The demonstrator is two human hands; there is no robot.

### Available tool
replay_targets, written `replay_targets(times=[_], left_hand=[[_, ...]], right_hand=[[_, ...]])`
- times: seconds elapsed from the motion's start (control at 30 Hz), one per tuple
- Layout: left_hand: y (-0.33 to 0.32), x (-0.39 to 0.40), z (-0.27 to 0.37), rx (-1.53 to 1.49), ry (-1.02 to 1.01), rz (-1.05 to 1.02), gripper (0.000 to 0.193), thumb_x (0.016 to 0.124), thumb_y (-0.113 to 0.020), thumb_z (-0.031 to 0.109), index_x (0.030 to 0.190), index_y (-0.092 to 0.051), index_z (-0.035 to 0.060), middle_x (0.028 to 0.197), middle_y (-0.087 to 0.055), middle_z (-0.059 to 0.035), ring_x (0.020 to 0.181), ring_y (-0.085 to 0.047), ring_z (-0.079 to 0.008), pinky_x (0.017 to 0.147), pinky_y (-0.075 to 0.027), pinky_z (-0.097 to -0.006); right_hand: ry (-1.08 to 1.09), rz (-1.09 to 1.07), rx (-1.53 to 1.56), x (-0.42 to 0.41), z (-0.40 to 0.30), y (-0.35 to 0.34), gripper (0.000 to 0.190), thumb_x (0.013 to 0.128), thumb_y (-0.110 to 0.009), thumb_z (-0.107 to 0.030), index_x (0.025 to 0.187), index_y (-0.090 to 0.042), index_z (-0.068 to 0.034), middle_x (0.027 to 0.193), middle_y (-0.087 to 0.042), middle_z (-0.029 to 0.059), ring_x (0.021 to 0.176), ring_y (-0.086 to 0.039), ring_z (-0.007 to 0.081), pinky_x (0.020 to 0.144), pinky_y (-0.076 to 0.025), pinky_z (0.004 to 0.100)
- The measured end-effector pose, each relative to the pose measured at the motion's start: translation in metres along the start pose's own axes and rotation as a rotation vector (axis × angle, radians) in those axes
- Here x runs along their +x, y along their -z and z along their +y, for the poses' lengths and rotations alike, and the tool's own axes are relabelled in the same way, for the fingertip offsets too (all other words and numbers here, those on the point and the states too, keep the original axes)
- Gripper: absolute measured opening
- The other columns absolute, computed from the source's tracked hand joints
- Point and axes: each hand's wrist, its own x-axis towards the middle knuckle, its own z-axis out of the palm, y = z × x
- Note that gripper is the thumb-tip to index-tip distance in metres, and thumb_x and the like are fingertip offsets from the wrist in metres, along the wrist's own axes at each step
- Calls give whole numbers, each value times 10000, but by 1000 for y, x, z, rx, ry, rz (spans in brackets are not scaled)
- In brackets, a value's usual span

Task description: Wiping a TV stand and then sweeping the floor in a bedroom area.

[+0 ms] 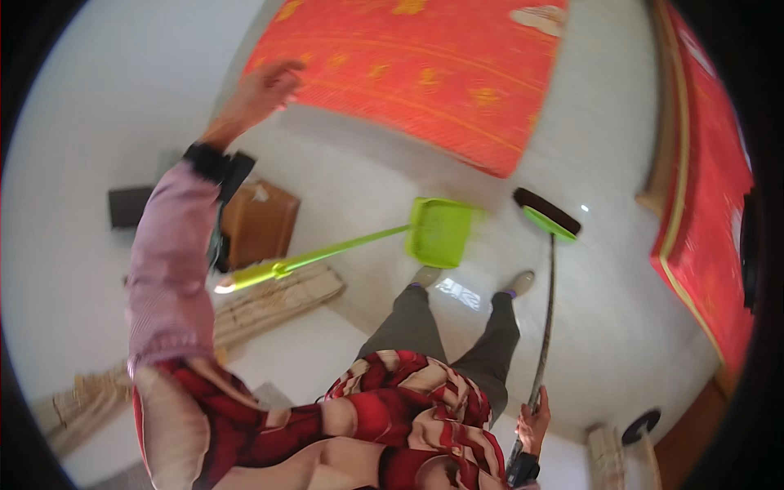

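My right hand (534, 422) grips the long handle of a broom (548, 306) at the lower right. The broom's dark bristles and green head rest on the pale floor beyond my right foot. My left hand (266, 92) is stretched out at the upper left with nothing visible in it, its fingers apart and slightly curled. In the view it overlaps the near left corner of a red bedspread (392, 67) with yellow patterns. A lime-green dustpan (442, 233) stands on the floor just ahead of my feet, its long handle reaching leftward, away from both hands.
A brown wooden cabinet (260, 220) is at the left, partly behind my sleeve. Gathered beige curtains (282, 300) hang below it. Another red-covered piece of furniture (704, 245) lines the right side. A round black object (641, 427) is near the lower right wall.
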Motion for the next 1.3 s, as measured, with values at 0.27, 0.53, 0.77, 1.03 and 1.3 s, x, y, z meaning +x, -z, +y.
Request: replay_targets(times=[0.27,0.53,0.77,1.03,1.3], left_hand=[[-181,15,88,-105,-400,-665,110,798,-500,65,897,-527,25,756,-509,-36,780,-526,-140,614,-415,-270],[-379,-66,133,19,-560,-881,286,779,-477,157,1034,-483,28,746,-564,-176,706,-557,-324,646,-442,-380],[-363,-39,116,1,-435,-896,283,783,-486,178,1014,-485,14,770,-573,-158,712,-569,-294,641,-449,-365],[-404,104,135,-156,-209,-606,220,756,-500,135,943,-516,21,750,-571,-159,702,-571,-277,618,-441,-358],[-410,269,123,-80,-229,-83,331,700,-578,105,1007,-484,26,948,-504,-174,908,-489,-319,786,-399,-418]], right_hand=[[45,-56,87,-9,-50,26,620,751,-514,-9,1316,-260,-40,532,-444,-12,380,-380,53,321,-302,215],[336,-9,-271,29,-100,92,566,757,-542,-40,1281,-330,-51,517,-462,23,402,-419,81,350,-347,254],[616,49,-482,157,-218,109,559,765,-554,-73,1274,-323,-45,501,-433,109,420,-444,165,411,-375,315],[726,30,-491,377,-416,33,431,802,-479,-148,1198,-373,-16,595,-512,204,516,-499,346,488,-403,412],[458,12,-865,397,-361,29,616,812,-449,-173,1347,-146,-138,625,-543,224,544,-520,389,502,-396,492]])
